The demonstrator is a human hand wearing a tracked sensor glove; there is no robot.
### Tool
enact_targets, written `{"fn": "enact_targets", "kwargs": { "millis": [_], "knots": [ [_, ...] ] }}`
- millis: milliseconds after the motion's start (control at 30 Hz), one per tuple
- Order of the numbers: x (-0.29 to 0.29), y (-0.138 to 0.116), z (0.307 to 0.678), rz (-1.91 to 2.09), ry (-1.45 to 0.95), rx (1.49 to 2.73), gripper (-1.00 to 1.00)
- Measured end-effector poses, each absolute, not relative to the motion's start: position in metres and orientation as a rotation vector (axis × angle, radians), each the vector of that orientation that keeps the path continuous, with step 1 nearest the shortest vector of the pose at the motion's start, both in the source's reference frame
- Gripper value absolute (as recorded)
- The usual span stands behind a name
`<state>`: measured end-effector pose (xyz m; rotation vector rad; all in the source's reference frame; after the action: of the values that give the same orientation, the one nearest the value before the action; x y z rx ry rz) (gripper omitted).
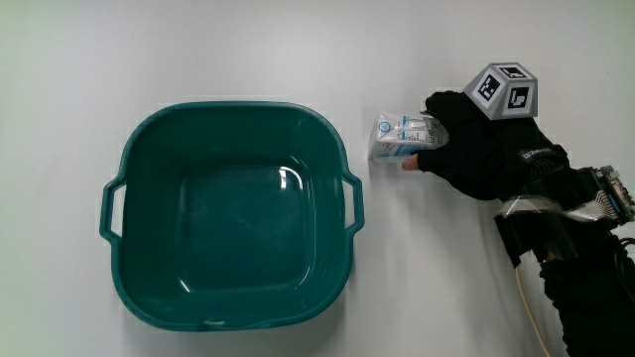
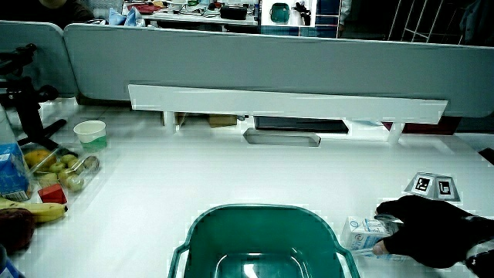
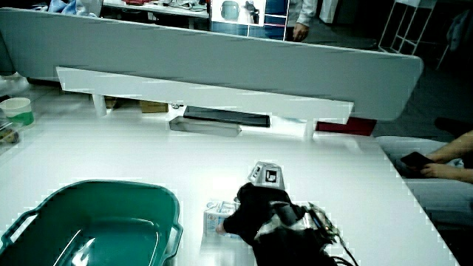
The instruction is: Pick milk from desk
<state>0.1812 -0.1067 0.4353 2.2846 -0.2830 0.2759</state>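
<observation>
A small white and blue milk carton [image 1: 399, 138] lies on its side on the white table, beside the handle of a green tub [image 1: 234, 214]. The gloved hand [image 1: 476, 149] reaches it from the side away from the tub, fingers and thumb closed around its end. The patterned cube [image 1: 504, 91] sits on the back of the hand. In both side views the carton [image 2: 364, 233] [image 3: 217, 219] rests on the table between the tub [image 2: 262, 245] [image 3: 89, 222] and the hand [image 2: 424, 230] [image 3: 259, 210].
The tub holds nothing. In a side view, a white paper cup [image 2: 90, 133], a clear box of fruit [image 2: 65, 171] and bananas [image 2: 31, 210] stand at the table's edge. A low white shelf [image 2: 285, 101] runs along the grey partition [image 2: 262, 62].
</observation>
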Motion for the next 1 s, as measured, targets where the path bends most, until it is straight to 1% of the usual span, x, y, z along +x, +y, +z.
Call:
{"fn": "enact_targets", "kwargs": {
  "millis": [333, 667, 1000],
  "knots": [
    [0.1806, -0.1071, 0.4374, 0.245, -0.309, 2.301, 0.77],
    [0.1780, -0.1055, 0.4338, 0.216, -0.354, 2.347, 1.00],
    [0.1779, -0.1039, 0.4296, 0.224, -0.374, 2.362, 1.00]
  ]
}}
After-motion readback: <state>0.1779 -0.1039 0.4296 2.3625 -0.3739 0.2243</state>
